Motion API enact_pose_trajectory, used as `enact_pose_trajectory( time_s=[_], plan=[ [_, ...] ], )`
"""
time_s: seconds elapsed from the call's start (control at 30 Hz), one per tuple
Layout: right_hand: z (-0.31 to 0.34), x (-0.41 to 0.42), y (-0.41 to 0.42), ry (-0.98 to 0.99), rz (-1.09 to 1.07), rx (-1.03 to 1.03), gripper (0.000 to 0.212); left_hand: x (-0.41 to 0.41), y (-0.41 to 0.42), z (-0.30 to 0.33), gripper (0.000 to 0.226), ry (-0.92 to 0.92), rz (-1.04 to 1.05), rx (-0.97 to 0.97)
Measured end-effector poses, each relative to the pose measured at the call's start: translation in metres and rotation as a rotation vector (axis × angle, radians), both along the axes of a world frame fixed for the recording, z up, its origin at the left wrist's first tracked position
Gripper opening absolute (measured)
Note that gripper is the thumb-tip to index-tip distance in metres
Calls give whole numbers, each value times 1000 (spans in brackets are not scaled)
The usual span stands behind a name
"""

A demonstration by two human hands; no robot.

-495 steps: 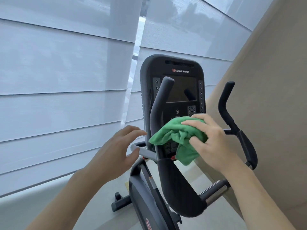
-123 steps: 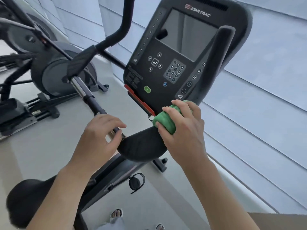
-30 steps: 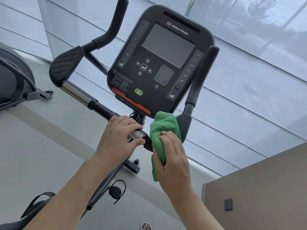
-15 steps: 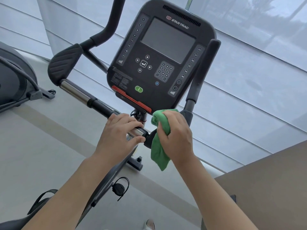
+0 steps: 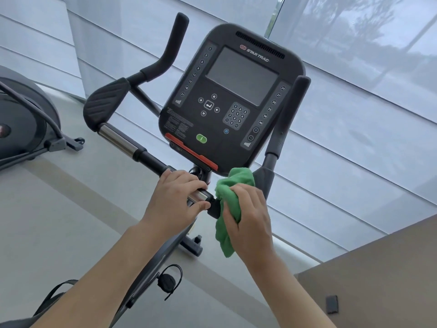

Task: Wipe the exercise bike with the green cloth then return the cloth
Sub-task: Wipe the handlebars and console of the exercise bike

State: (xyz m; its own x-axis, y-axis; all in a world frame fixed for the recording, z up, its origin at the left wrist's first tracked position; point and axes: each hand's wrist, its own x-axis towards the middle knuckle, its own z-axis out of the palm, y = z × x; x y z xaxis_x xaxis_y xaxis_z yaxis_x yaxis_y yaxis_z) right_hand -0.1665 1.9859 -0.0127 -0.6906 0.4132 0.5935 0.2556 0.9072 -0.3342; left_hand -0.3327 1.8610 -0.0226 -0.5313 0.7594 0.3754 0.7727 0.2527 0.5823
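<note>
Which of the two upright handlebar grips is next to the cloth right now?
The right grip, beside the console's right edge; the green cloth sits at its base. The left grip stands far off.

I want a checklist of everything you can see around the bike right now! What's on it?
Surface: pale floor under the exercise bike.
Job's things: green cloth, bunched against the handlebar joint just below the console; a tail of it hangs down.
Clutter: small dark object on the tan ledge at lower right.
Hands: left hand grips the shiny handlebar section; right hand holds the cloth against the bar.
Cables: thin dark wires behind the console's lower edge; pedal strap loops below.
Surroundings: white window blinds; another exercise machine at left.
</note>
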Motion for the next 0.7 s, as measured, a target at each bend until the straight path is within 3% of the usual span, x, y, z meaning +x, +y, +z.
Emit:
enact_pose_trajectory(
  time_s=[0.13, 0.27, 0.43, 0.7],
  plan=[
    [13, 11, 0, 28, 36, -35, 28, -2, 3, -4, 40, -27, 5, 18],
    [55, 2, 42, 144, -65, 1, 25, -2, 5, -3, 39, -41, 10, 16],
    [52, -24, 64, -41, -92, -63, 20, -2, 3, -3, 38, -54, 6, 21],
    [35, -21, 50, -38, -127, -83, 33, -3, 3, -8, 40, -54, -5, 27]
  ],
)
